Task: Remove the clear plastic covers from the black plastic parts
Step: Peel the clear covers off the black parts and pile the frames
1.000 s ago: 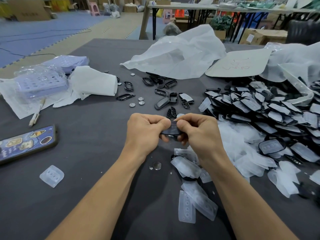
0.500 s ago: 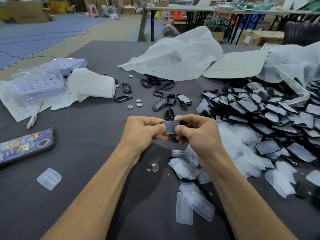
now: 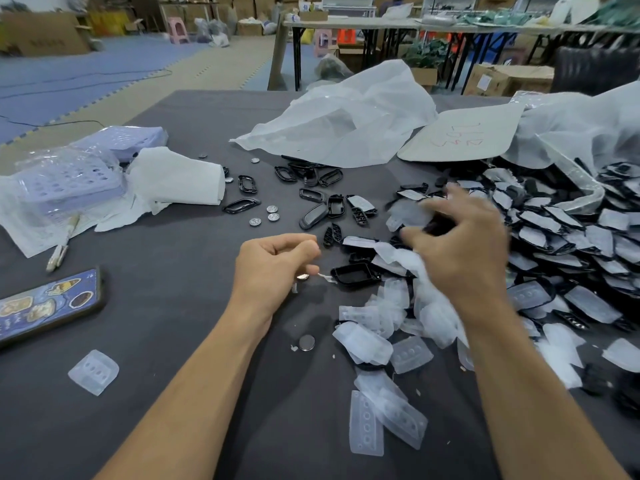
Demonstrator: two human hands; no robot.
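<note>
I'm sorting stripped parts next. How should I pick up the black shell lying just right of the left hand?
Pinch the black shell across its two long rims, from above. It lies flat, hollow side up, so the raised rim is exposed; clear covers crowd its right end, while the near long side looks free. The left hand is closest.

"Where did the bare black shell (image 3: 355, 273) lie?"

"Hollow side up, uncovered, at the near edge of the spread, touching the heap of stripped clear covers (image 3: 391, 317)."

"And those covers?"

"Cloudy, dimpled, tumbled over one another. One loose cover (image 3: 93, 372) lay alone, well apart to the left."

"The rest?"

"A pile of covered black parts (image 3: 571, 237) sprawled to the right, each under its film."
</note>
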